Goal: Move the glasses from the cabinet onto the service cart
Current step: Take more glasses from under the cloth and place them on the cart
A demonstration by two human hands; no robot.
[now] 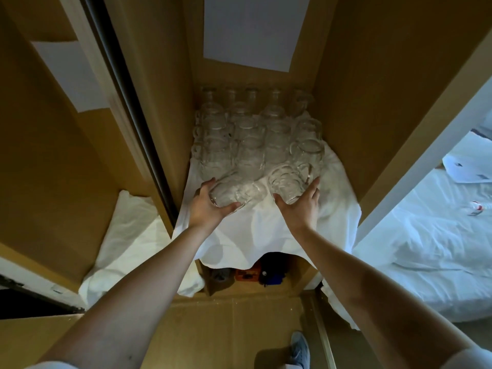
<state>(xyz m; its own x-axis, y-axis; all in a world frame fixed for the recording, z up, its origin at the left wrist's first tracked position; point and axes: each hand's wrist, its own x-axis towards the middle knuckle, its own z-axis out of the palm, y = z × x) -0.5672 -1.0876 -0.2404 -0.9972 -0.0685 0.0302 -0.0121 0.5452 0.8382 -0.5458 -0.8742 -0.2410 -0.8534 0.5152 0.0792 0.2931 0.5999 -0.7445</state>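
Glasses: front two tilted, long axes leaning toward person; left hand, right hand fingers curled round one each.

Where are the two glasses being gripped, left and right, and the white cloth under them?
Left glass (226,194): head view, its ribbed side wall.
Right glass (286,186): head view, its side wall.
White cloth (262,230): head view, bare fold near the shelf's front edge.

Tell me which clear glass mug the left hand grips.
The front-left clear glass mug, in the left hand; the right hand holds the front-right mug; other mugs stand untouched behind.
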